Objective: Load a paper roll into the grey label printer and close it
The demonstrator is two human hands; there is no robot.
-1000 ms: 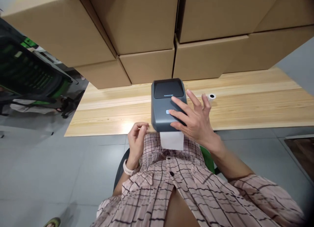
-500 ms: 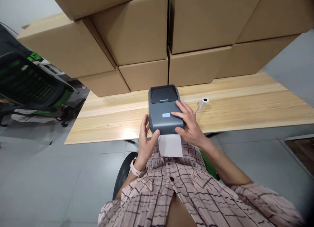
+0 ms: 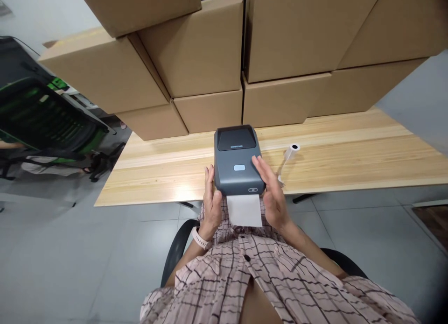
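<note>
A dark grey label printer stands close to the table's front edge, with a light blue button on top and an oval mark at its front right corner. A blank white paper label sticks out of its front and hangs past the edge. My left hand lies along the printer's left side, fingers straight and thumb by the front corner. On the other side, my right hand rests with straight fingers against the right edge. Both hands are open; whether the palms press on the casing I cannot tell.
Cardboard boxes are stacked along the back of the wooden table. Right of the printer stands a small white roll with a paper strip running from it. A black and green office chair is at the left, with a person partly visible there.
My right hand has slid off the printer's top to its right side, uncovering the oval mark. My left thumb has drawn back from the front corner. The view has shifted slightly.
</note>
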